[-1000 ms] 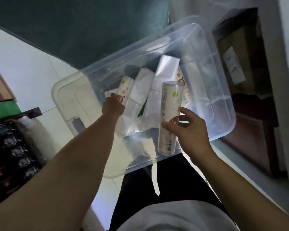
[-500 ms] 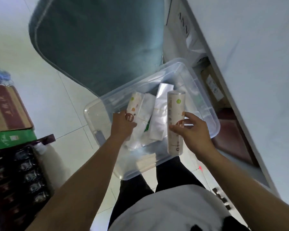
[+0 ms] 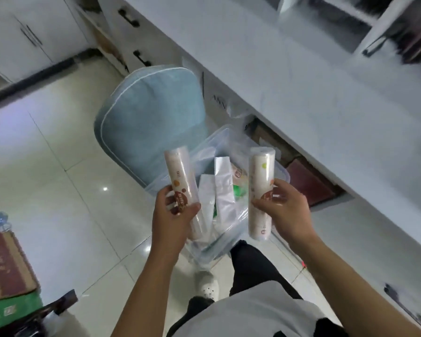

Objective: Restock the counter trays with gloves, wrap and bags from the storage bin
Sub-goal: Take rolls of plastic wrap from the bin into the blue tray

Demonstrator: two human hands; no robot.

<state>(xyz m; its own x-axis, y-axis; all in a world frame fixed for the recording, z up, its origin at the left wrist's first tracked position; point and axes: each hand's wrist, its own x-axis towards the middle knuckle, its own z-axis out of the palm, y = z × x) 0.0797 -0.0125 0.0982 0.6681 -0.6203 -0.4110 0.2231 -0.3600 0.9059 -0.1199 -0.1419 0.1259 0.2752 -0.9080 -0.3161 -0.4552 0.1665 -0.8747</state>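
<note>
A clear plastic storage bin (image 3: 281, 172) sits on the tiled floor under the counter edge. It holds flat white plastic packets (image 3: 223, 188) and something green. My left hand (image 3: 173, 220) grips a cream printed roll (image 3: 180, 176) held upright above the bin's left side. My right hand (image 3: 283, 210) grips a second, similar roll (image 3: 261, 181) above the bin's right side. Both rolls are lifted clear of the bin's contents.
A white counter (image 3: 301, 98) runs diagonally across the right, with drawers and dark handles below. A blue cushioned chair (image 3: 153, 115) stands just behind the bin. Cardboard boxes (image 3: 3, 266) are stacked at the left. My legs and a white shoe (image 3: 208, 287) are below.
My left hand has lifted a second roll out of the bin. Both hands have risen with their rolls, and the view has tilted up to show the counter.
</note>
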